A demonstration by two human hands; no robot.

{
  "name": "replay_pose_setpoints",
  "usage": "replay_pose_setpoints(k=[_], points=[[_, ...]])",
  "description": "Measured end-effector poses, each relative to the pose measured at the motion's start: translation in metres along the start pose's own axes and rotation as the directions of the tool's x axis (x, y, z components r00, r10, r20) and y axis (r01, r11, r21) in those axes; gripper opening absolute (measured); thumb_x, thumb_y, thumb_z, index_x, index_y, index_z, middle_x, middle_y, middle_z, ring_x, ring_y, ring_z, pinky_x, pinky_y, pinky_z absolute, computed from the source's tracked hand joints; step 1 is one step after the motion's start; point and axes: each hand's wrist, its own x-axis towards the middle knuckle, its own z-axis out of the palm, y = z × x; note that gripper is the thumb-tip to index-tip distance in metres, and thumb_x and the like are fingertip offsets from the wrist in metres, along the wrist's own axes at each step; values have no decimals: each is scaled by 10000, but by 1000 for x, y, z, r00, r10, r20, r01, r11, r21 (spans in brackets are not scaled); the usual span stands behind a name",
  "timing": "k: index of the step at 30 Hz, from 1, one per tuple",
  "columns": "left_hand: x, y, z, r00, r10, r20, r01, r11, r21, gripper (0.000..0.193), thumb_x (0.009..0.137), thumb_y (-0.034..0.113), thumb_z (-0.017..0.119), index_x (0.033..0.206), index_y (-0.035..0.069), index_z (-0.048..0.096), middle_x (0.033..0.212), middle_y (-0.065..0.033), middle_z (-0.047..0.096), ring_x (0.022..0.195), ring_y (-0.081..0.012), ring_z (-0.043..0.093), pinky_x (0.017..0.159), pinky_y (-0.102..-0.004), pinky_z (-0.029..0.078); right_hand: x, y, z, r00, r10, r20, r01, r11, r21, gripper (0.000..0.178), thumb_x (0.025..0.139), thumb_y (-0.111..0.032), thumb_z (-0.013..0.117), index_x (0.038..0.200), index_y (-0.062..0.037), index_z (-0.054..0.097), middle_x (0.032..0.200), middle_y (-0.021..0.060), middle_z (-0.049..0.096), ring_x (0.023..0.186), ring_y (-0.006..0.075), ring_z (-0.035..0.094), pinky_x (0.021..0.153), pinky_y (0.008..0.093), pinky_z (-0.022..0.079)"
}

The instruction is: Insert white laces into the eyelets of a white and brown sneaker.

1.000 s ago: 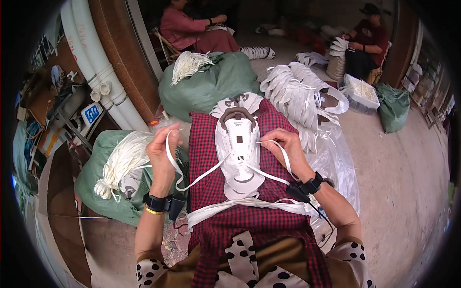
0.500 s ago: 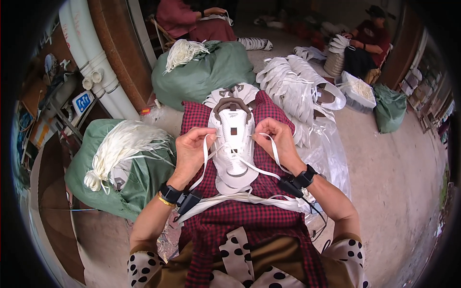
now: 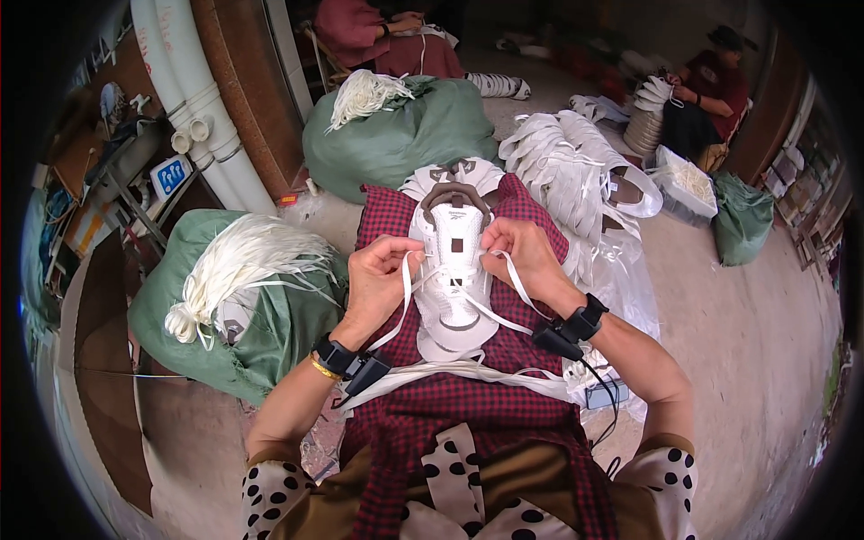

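Observation:
A white shoe upper [image 3: 461, 310] with a brown collar lies on my lap over a red-and-black checked apron [image 3: 432, 405], its toe toward me. White shoelace [image 3: 409, 286] passes through its lower eyelets, with loose lengths looping down on both sides. At the left eyelet row, my left hand [image 3: 382, 274] pinches the lace between thumb and fingers. Opposite it, my right hand [image 3: 526, 261] pinches lace beside the right eyelet row. The lace tips are hidden by my fingertips. More white laces [image 3: 423, 373] lie across my lap below the toe.
Green sacks [image 3: 396, 144] stand ahead and to my left, topped with bundles of white laces [image 3: 256, 256]. Stacked white shoe uppers [image 3: 558, 162] lie at the front right, near a clear box [image 3: 684, 184] and another green sack [image 3: 744, 220]. Two people sit farther back, handling similar uppers.
The whole view has shifted, so the scene sits farther right in the picture. Both hands keep their pinch on the lace, hardly moved against the shoe upper.

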Motion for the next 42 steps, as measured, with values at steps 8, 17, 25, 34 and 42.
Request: replay_pose_setpoints(k=[8,17,25,34,42], points=[[1,3,4,978,207,-19,-194,942,275,112,890,-30,698,1001,-41,694,950,-39,636,810,-77,621,735,-216,517,16,-19,-25,972,-8,233,68,966,-250,174,731,14,700,902,26,671,738,134,686,685,241,682,607,366,508],[-3,9,5,973,226,-36,-203,923,326,95,864,-23,703,958,-17,701,903,-47,640,785,-88,608,713,-229,508,37,-36,-8,884,-382,269,457,826,-331,123,767,76,575,884,43,588,767,186,657,719,343,678,660,395,531],[-4,8,12,935,348,-59,-294,860,418,125,809,-26,716,929,8,703,808,-69,638,708,-136,614,668,-260,507,58,-22,30,906,-258,337,274,962,1,181,753,51,668,900,-3,578,759,47,647,714,133,649,645,308,525],[6,5,26,922,387,16,-341,791,507,92,813,-78,672,866,-4,656,776,-28,543,680,-97,550,605,-226,434,62,-10,28,935,-154,318,137,988,74,331,668,36,725,962,3,578,786,81,661,726,153,652,630,303,520],[42,10,-20,978,60,199,-73,996,60,575,791,-22,709,1330,37,519,723,14,607,608,-61,582,557,-204,475,61,3,56,938,-303,169,307,952,4,254,650,-47,738,821,-49,550,657,73,650,630,237,663,593,377,490]])
